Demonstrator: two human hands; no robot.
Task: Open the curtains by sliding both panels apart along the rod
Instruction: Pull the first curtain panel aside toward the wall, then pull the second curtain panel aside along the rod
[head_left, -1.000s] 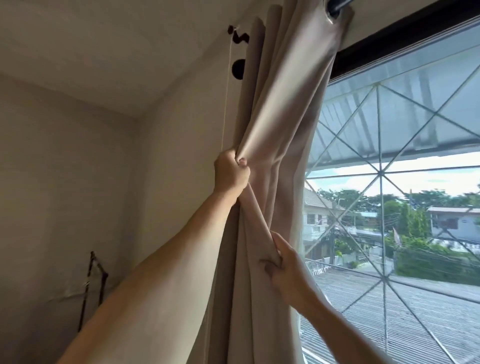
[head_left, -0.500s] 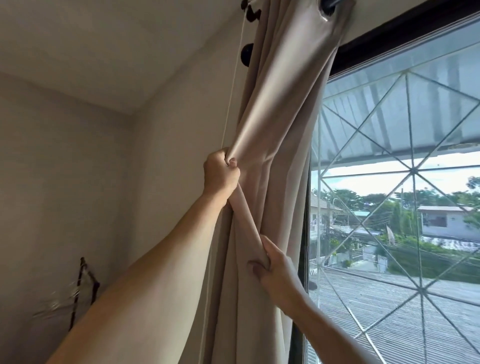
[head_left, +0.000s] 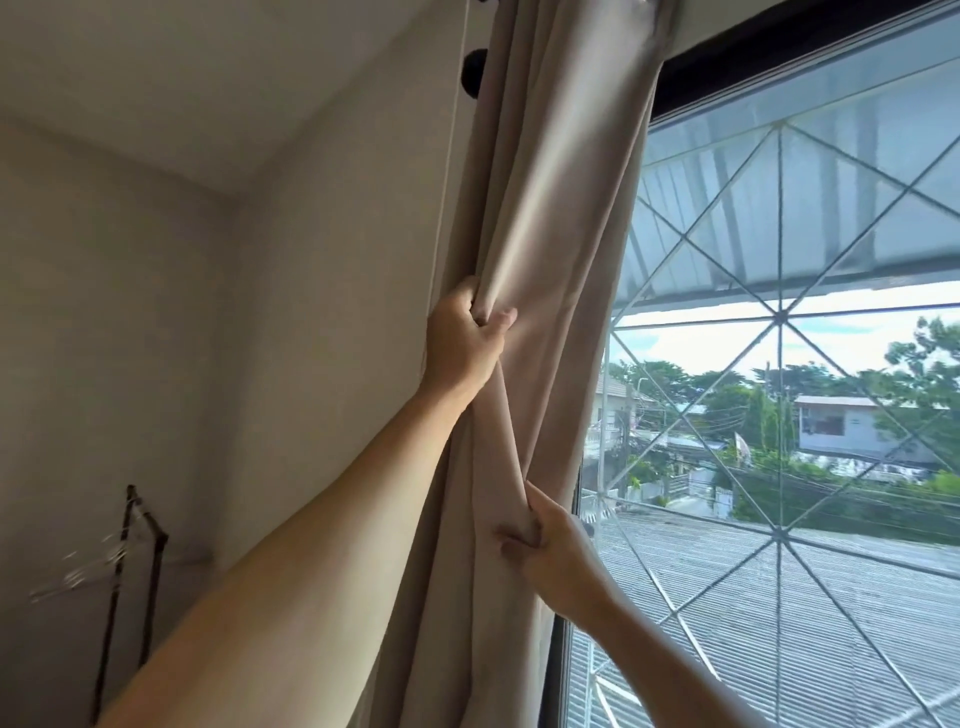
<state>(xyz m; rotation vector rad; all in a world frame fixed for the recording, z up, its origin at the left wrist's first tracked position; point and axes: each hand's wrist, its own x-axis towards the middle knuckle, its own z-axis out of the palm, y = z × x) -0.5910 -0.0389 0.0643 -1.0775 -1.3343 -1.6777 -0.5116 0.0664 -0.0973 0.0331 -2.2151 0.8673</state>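
beige curtain (head_left: 561, 208) bunched in tight folds — left hand (head_left: 460, 340) and right hand (head_left: 550, 545) both clench it.

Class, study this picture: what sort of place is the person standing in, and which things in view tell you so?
Probably an upstairs room in a house. A beige curtain hangs beside a window fitted with a metal grille, and outside you look down on a corrugated roof and neighbouring houses.
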